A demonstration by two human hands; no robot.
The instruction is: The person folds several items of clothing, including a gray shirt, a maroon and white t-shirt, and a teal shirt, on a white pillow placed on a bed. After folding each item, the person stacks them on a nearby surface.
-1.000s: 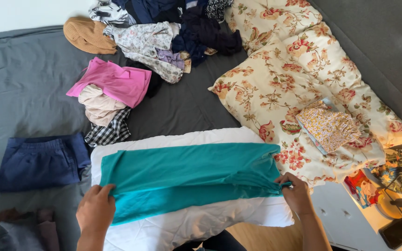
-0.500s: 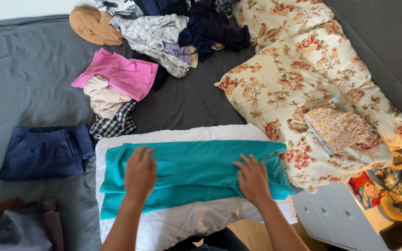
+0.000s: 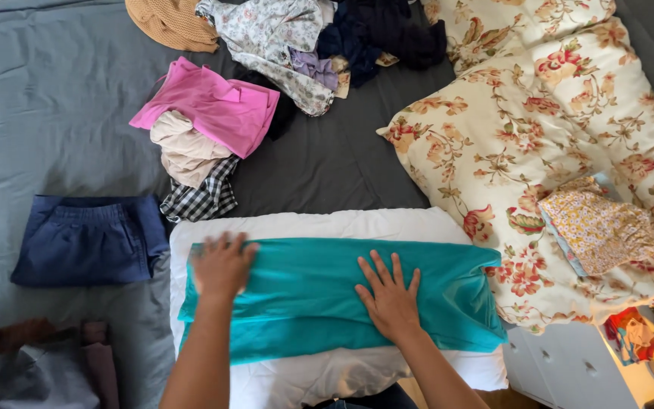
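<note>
The teal garment [image 3: 327, 295] lies folded into a wide band across a white pillow [image 3: 304, 227] at the near edge of the bed [image 3: 32, 113]. Both hands rest flat on it. The left hand [image 3: 221, 265] presses its left part, fingers together and slightly blurred. The right hand [image 3: 389, 291] presses near the middle, fingers spread. Neither grip pinches the fabric.

The pillow's near edge is partly cut off by the forearms and the frame.

Left of the pillow lie folded navy shorts [image 3: 88, 238]. Beyond it sits a pile: a pink top [image 3: 210, 106] over a beige piece [image 3: 183, 151] and a checked cloth [image 3: 202, 198], each partly hidden. Farther back, a heap of mixed clothes [image 3: 304, 45] is cut off by the top edge.

A floral duvet [image 3: 539, 121] lies to the right, carrying a small yellow patterned garment [image 3: 599, 227]. A dark bundle [image 3: 39, 363] at lower left is hard to identify.
</note>
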